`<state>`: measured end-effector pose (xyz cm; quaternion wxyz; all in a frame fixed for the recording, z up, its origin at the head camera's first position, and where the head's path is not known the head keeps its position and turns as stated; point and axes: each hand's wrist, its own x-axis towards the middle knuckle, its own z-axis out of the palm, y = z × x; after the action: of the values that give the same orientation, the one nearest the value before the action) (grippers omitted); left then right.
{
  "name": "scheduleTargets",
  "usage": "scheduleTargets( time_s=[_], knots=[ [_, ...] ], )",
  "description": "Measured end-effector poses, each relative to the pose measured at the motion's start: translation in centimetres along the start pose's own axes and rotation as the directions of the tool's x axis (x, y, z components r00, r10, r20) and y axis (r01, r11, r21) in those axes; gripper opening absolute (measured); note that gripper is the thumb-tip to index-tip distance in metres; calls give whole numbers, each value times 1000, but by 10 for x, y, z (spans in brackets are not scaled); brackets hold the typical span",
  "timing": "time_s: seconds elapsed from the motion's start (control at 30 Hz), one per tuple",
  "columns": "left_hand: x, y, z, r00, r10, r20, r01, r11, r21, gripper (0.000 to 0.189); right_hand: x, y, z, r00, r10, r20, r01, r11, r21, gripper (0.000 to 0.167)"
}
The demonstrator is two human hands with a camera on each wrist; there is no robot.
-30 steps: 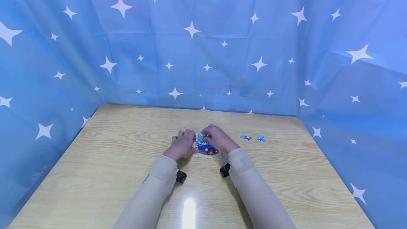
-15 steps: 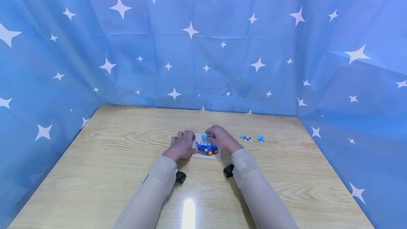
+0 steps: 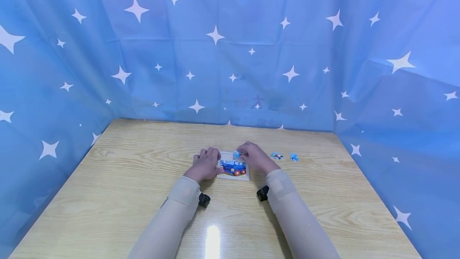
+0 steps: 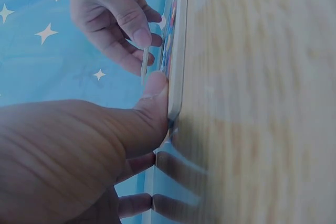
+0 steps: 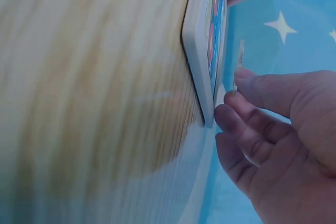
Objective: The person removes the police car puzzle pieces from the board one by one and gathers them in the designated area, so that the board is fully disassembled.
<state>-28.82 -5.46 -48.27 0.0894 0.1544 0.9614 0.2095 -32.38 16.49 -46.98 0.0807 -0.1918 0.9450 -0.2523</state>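
A small puzzle board (image 3: 233, 177) with a pale frame lies on the table, showing a blue cartoon vehicle with orange wheels. My left hand (image 3: 205, 166) rests at its left side. In the left wrist view the left thumb (image 4: 155, 90) presses on the board's edge while the other fingertips touch down past its corner. My right hand (image 3: 253, 157) is over the upper right part of the board. Between its thumb and finger it pinches a blue puzzle piece (image 3: 236, 154), seen edge-on and raised off the board in the right wrist view.
Two loose blue puzzle pieces lie right of the board: one multicoloured piece (image 3: 276, 155) and one mostly blue piece (image 3: 294, 157). The wooden table (image 3: 125, 179) is backed by a blue curtain (image 3: 215, 71) with white stars. Black cameras are worn on both wrists.
My right hand has moved right along the board's upper part with the pinched puzzle piece, uncovering more of the picture. The left hand stays in place.
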Motion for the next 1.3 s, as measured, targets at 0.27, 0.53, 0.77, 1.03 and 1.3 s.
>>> scheduleTargets(
  time_s=[0.27, 0.53, 0.77, 1.03, 1.3],
  knots=[
    [-3, 1, 3, 1000, 8, 11, -8, 1000, -18, 39, -5, 14, 2, 1000, 5, -18, -5, 1000, 0, 29],
    [-5, 1, 1, 1000, 1, 17, -1, 1000, -15, 38, -9, 20, -6, 998, 45, -37, -44, 998, 42, 29],
    [-4, 0, 2, 1000, 6, 9, -6, 1000, -20, 39, -15, 27, -13, 996, 75, -47, -72, 996, 58, 29],
    [-2, 0, 2, 1000, 8, 5, -8, 1000, 1, 38, -21, 39, -21, 993, 97, -65, -92, 993, 69, 27],
    [-1, -1, 1, 1000, 13, -1, -13, 1000, 8, 39, -25, 49, -24, 991, 113, -74, -109, 993, 53, 29]
  ],
)
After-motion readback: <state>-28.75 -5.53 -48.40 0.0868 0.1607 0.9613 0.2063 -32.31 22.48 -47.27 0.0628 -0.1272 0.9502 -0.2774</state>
